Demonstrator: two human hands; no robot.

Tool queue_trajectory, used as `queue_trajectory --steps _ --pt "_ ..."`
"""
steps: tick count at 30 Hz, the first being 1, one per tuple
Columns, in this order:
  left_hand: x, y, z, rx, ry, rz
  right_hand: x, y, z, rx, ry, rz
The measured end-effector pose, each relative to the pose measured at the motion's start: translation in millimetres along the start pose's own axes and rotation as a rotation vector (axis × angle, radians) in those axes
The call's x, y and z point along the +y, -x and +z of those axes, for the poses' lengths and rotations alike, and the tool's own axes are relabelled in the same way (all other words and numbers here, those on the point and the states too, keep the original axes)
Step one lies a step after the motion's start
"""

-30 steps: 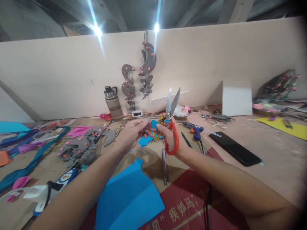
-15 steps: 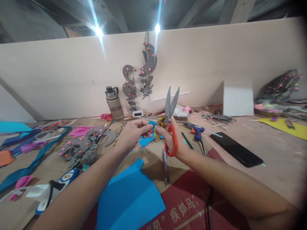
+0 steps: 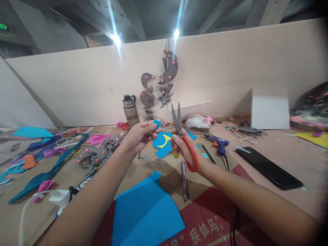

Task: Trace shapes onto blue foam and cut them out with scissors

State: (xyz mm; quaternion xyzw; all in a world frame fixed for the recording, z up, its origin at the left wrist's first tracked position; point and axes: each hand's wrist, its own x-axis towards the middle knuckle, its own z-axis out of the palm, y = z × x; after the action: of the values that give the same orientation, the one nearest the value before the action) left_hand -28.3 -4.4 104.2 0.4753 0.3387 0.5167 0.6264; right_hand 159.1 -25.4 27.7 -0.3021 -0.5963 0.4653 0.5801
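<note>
Between thumb and fingertips, my left hand (image 3: pixel 142 136) pinches a small blue piece of foam or paper (image 3: pixel 156 123) above the table. My right hand (image 3: pixel 182 147) holds a pair of scissors (image 3: pixel 194 159) with red and yellow handles. The blades point up and stand slightly apart, with nothing between them. Below and between the hands lie blue cut pieces (image 3: pixel 159 140), with a yellow crescent (image 3: pixel 165 140) on top. Nearer me rests a large blue sheet (image 3: pixel 146 208), partly over red printed card, with a clear pen (image 3: pixel 184 184) beside it.
Right of the hands lie a blue glue gun (image 3: pixel 219 144), a dark green pencil (image 3: pixel 208 153) and a black phone (image 3: pixel 269 167). To the left are grey felt-like ornaments (image 3: pixel 98 153) and coloured strips. A bottle (image 3: pixel 130 111) stands at the back wall.
My hands have moved apart, the left drawing the small blue piece away from the scissors. The yellow crescent on the blue pieces now shows between them. The whole view has shifted a little.
</note>
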Motion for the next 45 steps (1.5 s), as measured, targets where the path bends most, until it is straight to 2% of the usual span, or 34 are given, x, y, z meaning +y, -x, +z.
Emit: queue_trajectory --steps 3,5,11,15,20,25,32,45 --pt "2.8 0.4 2.4 0.066 0.111 -0.095 3.0 -1.4 0.2 -0.024 -0.044 0.018" --pt "2.0 0.1 3.1 0.053 0.12 -0.098 4.7 -1.9 0.3 -0.035 -0.066 0.015" --pt "-8.2 0.3 2.0 -0.011 -0.079 0.096 0.9 0.9 1.0 -0.017 -0.08 0.02" --pt "-14.1 0.6 -0.3 -0.05 -0.18 0.184 -7.0 3.1 1.2 0.014 0.011 -0.012" --pt "-14.0 0.2 -0.3 -0.083 -0.139 0.119 -12.8 5.6 3.7 0.003 0.045 0.011" --pt "-13.8 1.5 4.3 -0.097 -0.101 0.064 -8.2 4.1 3.5 0.005 0.033 0.005" --pt "-16.0 2.8 7.1 -0.093 -0.149 0.092 -5.9 4.6 2.7 0.007 0.043 -0.034" --pt "-15.8 6.7 11.6 -0.101 -0.171 0.109 -7.6 6.6 2.8 0.0 0.013 0.021"
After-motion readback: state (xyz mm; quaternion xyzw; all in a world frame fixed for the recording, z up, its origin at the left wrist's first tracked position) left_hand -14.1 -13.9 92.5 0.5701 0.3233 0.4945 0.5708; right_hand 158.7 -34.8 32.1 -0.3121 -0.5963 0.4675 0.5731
